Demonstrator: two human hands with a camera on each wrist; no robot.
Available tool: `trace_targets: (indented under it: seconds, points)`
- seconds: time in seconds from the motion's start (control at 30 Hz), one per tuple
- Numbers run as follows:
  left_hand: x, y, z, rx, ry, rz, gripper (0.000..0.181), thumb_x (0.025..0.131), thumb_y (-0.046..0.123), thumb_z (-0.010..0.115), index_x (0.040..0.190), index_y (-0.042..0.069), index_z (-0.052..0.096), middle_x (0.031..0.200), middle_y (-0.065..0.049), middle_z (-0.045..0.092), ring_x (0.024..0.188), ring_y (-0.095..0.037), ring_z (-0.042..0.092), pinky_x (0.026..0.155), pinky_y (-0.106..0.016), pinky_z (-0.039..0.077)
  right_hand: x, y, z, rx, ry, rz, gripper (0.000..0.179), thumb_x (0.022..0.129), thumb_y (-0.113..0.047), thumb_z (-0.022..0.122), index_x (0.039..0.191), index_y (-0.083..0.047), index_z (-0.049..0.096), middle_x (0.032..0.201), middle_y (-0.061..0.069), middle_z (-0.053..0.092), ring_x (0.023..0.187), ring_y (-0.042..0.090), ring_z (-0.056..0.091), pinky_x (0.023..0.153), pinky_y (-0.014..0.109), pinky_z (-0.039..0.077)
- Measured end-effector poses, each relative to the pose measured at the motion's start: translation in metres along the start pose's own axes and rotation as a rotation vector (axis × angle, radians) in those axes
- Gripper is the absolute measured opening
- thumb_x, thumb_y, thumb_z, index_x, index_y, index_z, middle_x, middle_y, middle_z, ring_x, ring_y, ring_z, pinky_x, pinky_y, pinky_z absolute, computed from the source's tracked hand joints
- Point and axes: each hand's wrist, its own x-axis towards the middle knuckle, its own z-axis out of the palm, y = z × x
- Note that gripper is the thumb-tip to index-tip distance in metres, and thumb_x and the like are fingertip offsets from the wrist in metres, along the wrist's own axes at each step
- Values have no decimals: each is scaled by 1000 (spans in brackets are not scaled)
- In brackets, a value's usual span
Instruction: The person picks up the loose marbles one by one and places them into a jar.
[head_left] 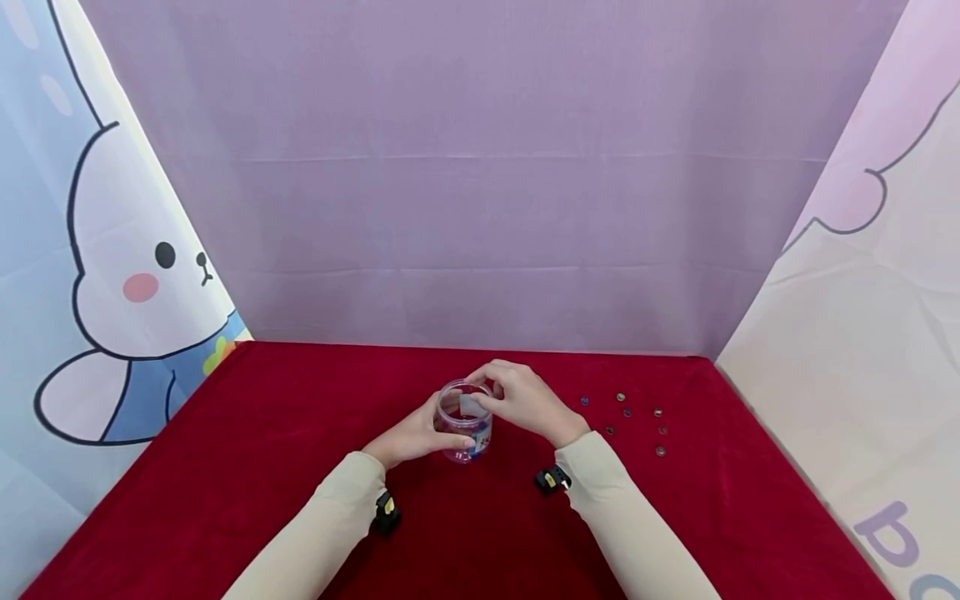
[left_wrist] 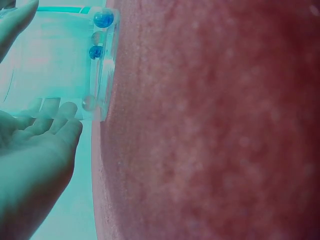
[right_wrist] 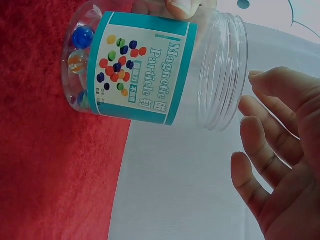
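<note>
Gripping a clear, teal-labelled jar (right_wrist: 150,70), the left hand (head_left: 417,432) faces the relaxed right hand (head_left: 521,402).

The left hand (head_left: 411,435) gripped an upright clear jar (head_left: 461,426); the right hand (head_left: 523,402) was at its rim. Seven small balls (head_left: 627,412) lay scattered to the right on the red cloth (head_left: 300,467). Behind hung a purple curtain (head_left: 480,183), with a cartoon rabbit (head_left: 127,225) at left.

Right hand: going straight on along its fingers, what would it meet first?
Probably the clear jar, at its threaded rim; depth leaves it unclear whether the right hand touches it.
</note>
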Motion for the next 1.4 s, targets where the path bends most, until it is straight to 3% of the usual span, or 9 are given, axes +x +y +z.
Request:
trace_targets:
  seconds: [0.27, 0.5, 0.73, 1.4]
  points:
    - [-1, -2, -1, -12, 6, -4, 91, 85, 31, 82, 154, 12, 26, 144, -9, 47, 130, -26, 45, 107, -52, 40, -3, -1, -1, -7, 0, 14, 24, 90, -13, 77, 113, -16, 72, 94, -12, 61, 68, 7, 50, 60, 23, 50]
    - [-2, 1, -1, 0, 11, -15, 92, 85, 31, 82, 155, 11, 25, 142, -8, 49, 128, -25, 45, 106, -52, 40, -6, -1, -5, -27, -4, 6, 24, 90, -13, 77, 114, -14, 72, 102, 2, 68, 76, 11, 54, 64, 22, 52]
    - [-3, 2, -1, 5, 17, -23, 89, 85, 32, 82, 153, 12, 28, 141, -6, 48, 129, -26, 46, 106, -54, 40, -14, 2, -10, -27, 0, 21, 25, 89, -13, 78, 114, -15, 72, 104, -3, 68, 79, 18, 61, 69, 27, 55]
    - [-3, 4, 1, 8, 20, -24, 90, 84, 32, 83, 153, 9, 29, 141, -7, 48, 129, -27, 46, 106, -53, 41, -49, 24, -30, -89, -37, 119, 24, 91, -18, 76, 115, -18, 71, 104, 0, 68, 74, 7, 53, 65, 23, 51]
